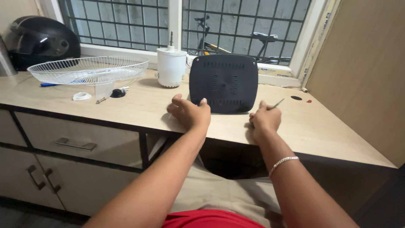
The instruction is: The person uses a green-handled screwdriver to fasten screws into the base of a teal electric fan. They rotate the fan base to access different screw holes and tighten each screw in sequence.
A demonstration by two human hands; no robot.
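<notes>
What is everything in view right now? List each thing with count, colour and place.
black cover panel: 1, black, upright on the desk between the hands
white motor housing: 1, white, by the window, left of the panel
wire fan guard: 1, white, left part of the desk
helmet: 1, black, far left corner
white ring: 1, white, under the guard's edge
black knob: 1, black, beside the ring
desk: 1, light wood, drawers below
bicycle: 1, dark, outside the barred window
left hand: 1, on the desk, fingers at the panel's lower left corner
right hand: 1, holds a thin tool, bracelet on the wrist
</notes>
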